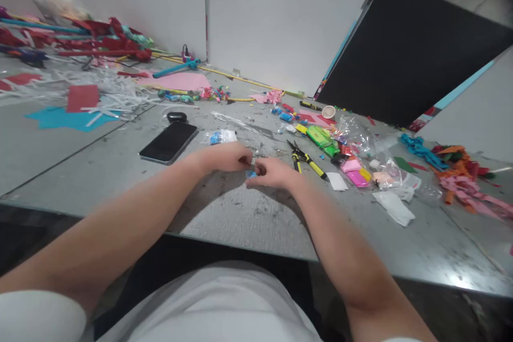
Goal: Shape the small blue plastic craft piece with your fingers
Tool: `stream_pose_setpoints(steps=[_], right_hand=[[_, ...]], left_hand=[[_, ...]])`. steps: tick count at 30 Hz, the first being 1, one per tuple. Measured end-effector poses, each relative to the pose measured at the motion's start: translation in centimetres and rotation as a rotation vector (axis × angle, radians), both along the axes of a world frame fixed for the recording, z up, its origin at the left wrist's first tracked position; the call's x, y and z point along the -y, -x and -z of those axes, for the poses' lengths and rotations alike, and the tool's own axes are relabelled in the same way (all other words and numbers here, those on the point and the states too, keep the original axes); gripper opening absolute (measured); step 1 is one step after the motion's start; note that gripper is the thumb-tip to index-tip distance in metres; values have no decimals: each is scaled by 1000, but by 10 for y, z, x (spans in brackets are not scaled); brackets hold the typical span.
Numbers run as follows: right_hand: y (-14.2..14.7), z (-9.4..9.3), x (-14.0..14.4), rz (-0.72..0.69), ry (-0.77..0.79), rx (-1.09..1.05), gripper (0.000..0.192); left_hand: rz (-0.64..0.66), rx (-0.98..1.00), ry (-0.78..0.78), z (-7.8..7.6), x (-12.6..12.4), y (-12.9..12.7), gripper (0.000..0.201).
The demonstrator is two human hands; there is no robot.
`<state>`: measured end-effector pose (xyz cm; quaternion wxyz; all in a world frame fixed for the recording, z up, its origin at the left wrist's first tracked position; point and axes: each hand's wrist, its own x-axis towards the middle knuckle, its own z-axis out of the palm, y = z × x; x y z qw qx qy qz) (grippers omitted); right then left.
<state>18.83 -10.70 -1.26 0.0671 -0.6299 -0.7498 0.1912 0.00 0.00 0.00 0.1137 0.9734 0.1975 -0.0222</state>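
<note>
My left hand [231,157] and my right hand [273,172] meet low over the grey table, fingertips nearly touching. Both are closed in a pinch. A small blue piece [250,174] shows between the thumb and fingers of my right hand; its kind is too small to tell. Whatever my left fingers pinch is hidden. Just behind my left hand lies a clear packet with blue and white contents [223,137]. Pliers with black and yellow handles [306,159] lie with jaws apart, beyond my right hand.
A phone [169,141] and a black earbud case [177,117] lie to the left. Colourful clay packets [323,140] and clear plastic bags [356,133] spread at the right. White paper strips [116,88] and red crepe paper [116,37] heap at the far left. Upright white panels [260,16] stand behind.
</note>
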Motion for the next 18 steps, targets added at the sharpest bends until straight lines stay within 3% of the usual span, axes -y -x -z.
stream_pose_setpoints(steps=[6, 11, 18], right_hand=[[-12, 0, 0, -87, -44, -57, 38], [-11, 0, -1, -93, -85, -44, 28], [-11, 1, -3, -84, -79, -21, 35]], left_hand=[[10, -18, -5, -1, 0, 0, 27], [5, -6, -5, 1, -4, -1, 26], [-1, -17, -12, 2, -4, -1, 26]])
